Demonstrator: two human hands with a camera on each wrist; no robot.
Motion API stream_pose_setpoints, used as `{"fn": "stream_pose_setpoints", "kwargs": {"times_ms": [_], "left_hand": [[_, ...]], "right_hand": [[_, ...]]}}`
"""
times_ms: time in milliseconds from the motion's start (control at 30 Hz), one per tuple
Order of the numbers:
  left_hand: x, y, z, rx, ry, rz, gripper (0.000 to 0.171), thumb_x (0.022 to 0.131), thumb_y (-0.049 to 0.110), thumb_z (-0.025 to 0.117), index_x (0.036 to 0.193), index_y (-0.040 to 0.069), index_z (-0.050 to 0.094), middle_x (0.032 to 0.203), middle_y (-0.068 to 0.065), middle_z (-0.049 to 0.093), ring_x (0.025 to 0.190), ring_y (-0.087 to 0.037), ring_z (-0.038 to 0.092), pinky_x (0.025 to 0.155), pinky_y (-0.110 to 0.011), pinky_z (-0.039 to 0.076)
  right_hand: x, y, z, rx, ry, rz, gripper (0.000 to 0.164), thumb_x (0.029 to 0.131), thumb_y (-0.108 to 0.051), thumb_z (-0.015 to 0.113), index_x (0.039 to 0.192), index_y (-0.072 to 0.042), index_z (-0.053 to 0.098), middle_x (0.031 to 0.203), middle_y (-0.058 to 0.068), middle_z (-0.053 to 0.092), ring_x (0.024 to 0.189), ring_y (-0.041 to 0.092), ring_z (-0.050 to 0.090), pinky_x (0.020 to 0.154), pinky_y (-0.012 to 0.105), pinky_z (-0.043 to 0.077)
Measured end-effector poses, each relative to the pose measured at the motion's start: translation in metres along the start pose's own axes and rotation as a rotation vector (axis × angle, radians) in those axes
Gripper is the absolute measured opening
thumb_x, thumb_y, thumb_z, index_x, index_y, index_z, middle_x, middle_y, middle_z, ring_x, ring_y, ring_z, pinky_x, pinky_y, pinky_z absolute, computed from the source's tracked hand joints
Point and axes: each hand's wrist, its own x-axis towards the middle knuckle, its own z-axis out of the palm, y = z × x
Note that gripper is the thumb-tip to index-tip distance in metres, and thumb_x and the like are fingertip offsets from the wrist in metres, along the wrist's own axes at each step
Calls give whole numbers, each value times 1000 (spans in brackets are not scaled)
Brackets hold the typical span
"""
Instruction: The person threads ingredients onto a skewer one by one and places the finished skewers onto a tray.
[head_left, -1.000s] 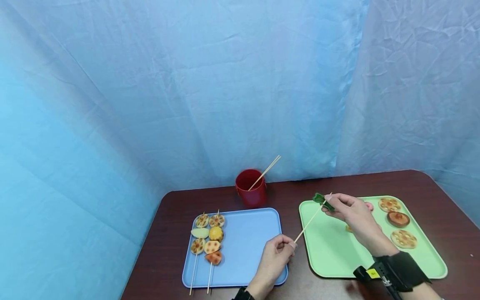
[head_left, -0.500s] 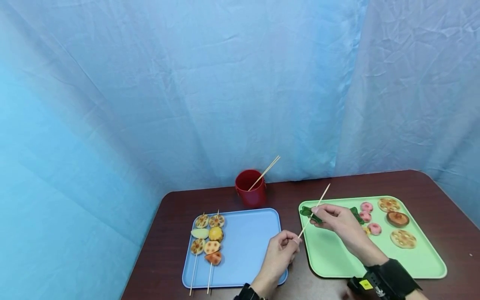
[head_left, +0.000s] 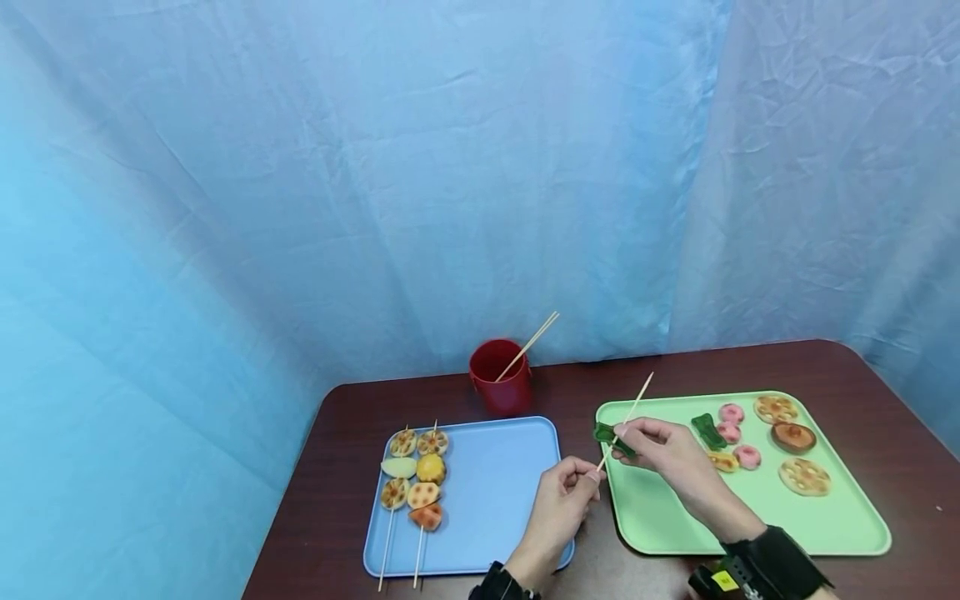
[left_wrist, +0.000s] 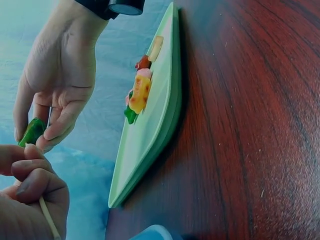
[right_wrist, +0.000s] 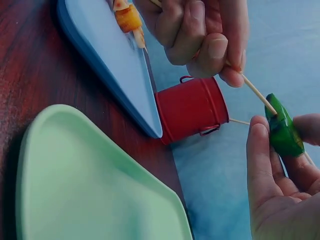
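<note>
My left hand pinches a bamboo skewer near its lower end, between the two trays. My right hand grips a green pepper piece, which the skewer passes through. In the right wrist view the skewer shows on both sides of the pepper, with the left fingers just below it along the stick. In the head view the skewer's tip sticks up beyond the right fingers, over the corner of the green tray.
The green tray bears another green piece, pink rings, a yellow piece, a brown mushroom-like piece and lotus root slices. Two loaded skewers lie on the blue tray. A red bucket holds skewers behind.
The right hand has slid the green pepper piece down the skewer from its tip toward the left hand. The pink rings and another green piece have come into sight on the green tray.
</note>
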Motion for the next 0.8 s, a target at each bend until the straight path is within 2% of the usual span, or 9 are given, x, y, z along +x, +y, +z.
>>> {"fn": "stream_pose_setpoints", "kwargs": {"times_ms": [200, 367, 500, 700, 800], "left_hand": [[3, 1, 3, -48, 1, 10, 11, 97, 8, 61, 96, -1, 67, 70, 6, 58, 52, -2, 39, 46, -16, 28], [4, 0, 4, -54, 15, 5, 12, 96, 7, 61, 96, -2, 69, 68, 6, 57, 53, -2, 40, 46, -16, 29], [5, -1, 5, -53, 32, 7, 15, 95, 7, 62, 97, -6, 69, 67, 5, 56, 53, -3, 41, 47, -16, 29], [5, 0, 4, -50, 48, 16, 18, 95, 8, 64, 100, -9, 67, 67, 4, 56, 53, -2, 41, 48, -17, 29], [5, 0, 1, -36, 55, 17, 20, 95, 9, 64, 101, -10, 67, 68, 4, 57, 53, -2, 41, 49, -17, 30]], "right_hand": [[-2, 6, 10, -31, -41, 0, 33, 102, -29, 67, 103, 4, 72, 103, 11, 70, 94, 16, 70, 87, 35, 59], [-2, 8, 12, -45, -35, -15, 33, 102, -27, 67, 104, 5, 72, 100, 11, 70, 93, 15, 70, 85, 35, 60], [-2, 8, 8, -71, -53, -13, 36, 102, -31, 66, 108, 5, 72, 106, 13, 70, 97, 15, 70, 87, 36, 59], [-1, 5, -17, -148, -11, -45, 54, 105, -38, 61, 132, 9, 61, 117, 18, 70, 103, 23, 72, 90, 37, 58], [1, 6, -40, -235, 38, -105, 56, 107, -38, 58, 133, 11, 59, 113, 23, 71, 99, 27, 73, 87, 35, 59]]}}
